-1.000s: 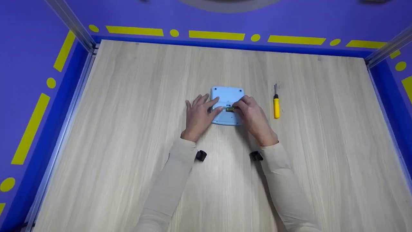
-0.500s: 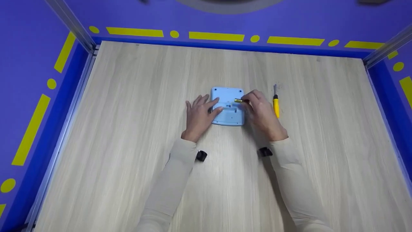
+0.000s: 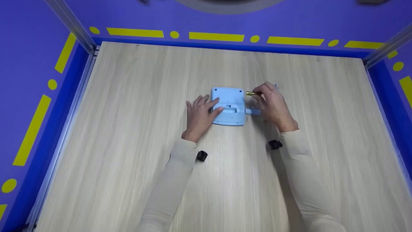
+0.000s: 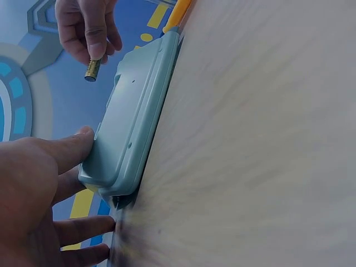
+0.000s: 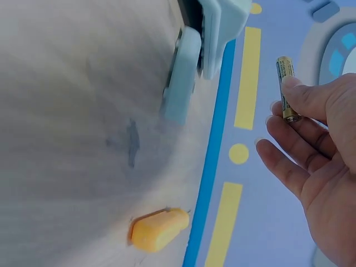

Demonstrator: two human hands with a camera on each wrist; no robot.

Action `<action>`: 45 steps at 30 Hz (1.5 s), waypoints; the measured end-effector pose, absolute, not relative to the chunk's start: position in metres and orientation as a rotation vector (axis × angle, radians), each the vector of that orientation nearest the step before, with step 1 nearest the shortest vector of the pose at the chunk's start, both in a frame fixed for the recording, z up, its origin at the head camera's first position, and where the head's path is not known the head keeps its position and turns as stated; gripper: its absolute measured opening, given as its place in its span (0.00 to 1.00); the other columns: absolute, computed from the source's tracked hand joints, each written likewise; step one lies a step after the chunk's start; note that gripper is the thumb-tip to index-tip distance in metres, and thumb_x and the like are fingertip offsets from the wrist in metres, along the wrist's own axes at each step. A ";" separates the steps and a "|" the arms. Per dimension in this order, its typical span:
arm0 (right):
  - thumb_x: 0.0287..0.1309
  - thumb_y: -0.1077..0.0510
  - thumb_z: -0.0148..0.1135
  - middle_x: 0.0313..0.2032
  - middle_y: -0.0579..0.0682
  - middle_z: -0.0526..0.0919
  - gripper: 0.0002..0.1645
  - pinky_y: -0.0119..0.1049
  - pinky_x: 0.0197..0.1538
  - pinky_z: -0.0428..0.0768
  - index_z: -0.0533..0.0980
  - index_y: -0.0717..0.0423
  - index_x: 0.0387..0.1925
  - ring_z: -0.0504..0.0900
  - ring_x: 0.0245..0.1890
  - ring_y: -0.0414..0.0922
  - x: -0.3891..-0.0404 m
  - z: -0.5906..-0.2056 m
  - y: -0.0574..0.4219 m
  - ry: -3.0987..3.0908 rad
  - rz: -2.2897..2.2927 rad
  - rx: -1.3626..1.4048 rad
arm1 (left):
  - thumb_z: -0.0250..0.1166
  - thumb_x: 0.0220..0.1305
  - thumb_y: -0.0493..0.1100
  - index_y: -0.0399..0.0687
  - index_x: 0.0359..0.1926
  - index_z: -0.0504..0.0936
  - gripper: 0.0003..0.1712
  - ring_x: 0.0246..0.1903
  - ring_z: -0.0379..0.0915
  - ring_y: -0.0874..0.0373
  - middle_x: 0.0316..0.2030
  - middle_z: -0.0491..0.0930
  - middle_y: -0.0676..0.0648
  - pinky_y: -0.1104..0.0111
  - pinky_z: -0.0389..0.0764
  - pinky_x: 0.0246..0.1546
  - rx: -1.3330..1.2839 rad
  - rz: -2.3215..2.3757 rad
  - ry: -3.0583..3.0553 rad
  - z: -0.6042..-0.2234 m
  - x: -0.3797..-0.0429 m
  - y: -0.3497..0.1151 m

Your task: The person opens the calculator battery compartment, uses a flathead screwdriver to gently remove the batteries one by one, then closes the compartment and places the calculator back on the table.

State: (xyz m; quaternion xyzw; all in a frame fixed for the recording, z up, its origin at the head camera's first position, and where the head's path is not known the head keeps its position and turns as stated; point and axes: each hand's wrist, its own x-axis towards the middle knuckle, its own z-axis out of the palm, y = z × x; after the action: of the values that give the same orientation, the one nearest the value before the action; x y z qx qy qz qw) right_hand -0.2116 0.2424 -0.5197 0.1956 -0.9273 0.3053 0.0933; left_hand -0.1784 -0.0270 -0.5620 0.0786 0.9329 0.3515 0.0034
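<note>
A light blue device shaped like a desk calculator point(image 3: 228, 96) lies back side up on the table, its narrow battery slot uncovered and bare. My left hand point(image 3: 200, 116) rests on its left edge with thumb and forefinger laid across the back, the other fingers spread on the table side. Between thumb and fingers, my right hand point(image 3: 273, 104) pinches a small gold battery point(image 3: 250, 93), raised just off the device's upper right corner. In the right wrist view the whole battery point(image 5: 285, 89) shows, held at its lower half. A light blue battery cover point(image 3: 253, 111) lies right of the device.
Behind the right hand lies a screwdriver, mostly hidden in the head view except its grey tip point(image 3: 276, 86); its yellow handle point(image 5: 159, 229) shows in the right wrist view. Blue walls with yellow marks point(image 3: 211, 36) bound the wooden table point(image 3: 145, 96).
My right hand has lifted the battery from the slot and carried it right and away from me, uncovering the battery cover and covering most of the screwdriver. The left hand has stayed put.
</note>
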 end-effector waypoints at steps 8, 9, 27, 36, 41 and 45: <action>0.73 0.69 0.64 0.49 0.58 0.82 0.07 0.52 0.57 0.81 0.81 0.65 0.50 0.82 0.52 0.55 -0.223 -0.529 0.248 -2.850 0.920 0.506 | 0.62 0.77 0.63 0.58 0.72 0.79 0.30 0.79 0.55 0.40 0.75 0.69 0.40 0.32 0.38 0.76 0.238 1.100 2.921 -0.562 -0.177 -0.027; 0.73 0.69 0.64 0.49 0.58 0.82 0.07 0.52 0.57 0.81 0.82 0.65 0.50 0.82 0.52 0.54 -0.224 -0.531 0.248 -2.854 0.922 0.507 | 0.62 0.77 0.63 0.58 0.72 0.79 0.30 0.79 0.55 0.40 0.75 0.69 0.40 0.32 0.38 0.76 0.238 1.101 2.921 -0.562 -0.177 -0.028; 0.74 0.69 0.63 0.48 0.62 0.81 0.07 0.53 0.55 0.81 0.81 0.68 0.49 0.81 0.51 0.59 -0.237 -0.549 0.252 -2.979 0.855 0.473 | 0.63 0.76 0.63 0.58 0.72 0.80 0.30 0.78 0.56 0.39 0.75 0.70 0.39 0.31 0.38 0.75 0.237 1.116 2.921 -0.562 -0.178 -0.027; 0.73 0.69 0.63 0.47 0.60 0.81 0.07 0.53 0.54 0.82 0.83 0.66 0.49 0.80 0.50 0.57 -0.237 -0.548 0.248 -3.013 0.744 0.458 | 0.63 0.76 0.63 0.58 0.72 0.80 0.30 0.78 0.56 0.39 0.75 0.70 0.39 0.31 0.39 0.75 0.243 1.109 2.925 -0.562 -0.178 -0.027; 0.72 0.69 0.64 0.48 0.59 0.81 0.08 0.52 0.54 0.81 0.83 0.66 0.49 0.80 0.51 0.56 -0.236 -0.547 0.247 -3.022 0.757 0.441 | 0.63 0.76 0.63 0.58 0.72 0.80 0.31 0.78 0.56 0.39 0.75 0.70 0.39 0.31 0.39 0.76 0.242 1.106 2.924 -0.562 -0.178 -0.027; 0.73 0.68 0.64 0.49 0.60 0.81 0.08 0.53 0.55 0.81 0.83 0.66 0.50 0.80 0.51 0.57 -0.235 -0.548 0.249 -3.010 0.792 0.450 | 0.62 0.76 0.64 0.58 0.72 0.80 0.31 0.79 0.55 0.39 0.75 0.70 0.40 0.32 0.39 0.76 0.241 1.107 2.920 -0.562 -0.177 -0.027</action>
State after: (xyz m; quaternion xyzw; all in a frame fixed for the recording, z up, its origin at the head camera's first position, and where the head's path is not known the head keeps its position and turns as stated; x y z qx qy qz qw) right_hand -0.2351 0.2494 -0.5477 0.1430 -0.9572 0.2517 -0.0016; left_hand -0.1772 -0.0269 -0.5616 0.0770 0.9323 0.3533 0.0046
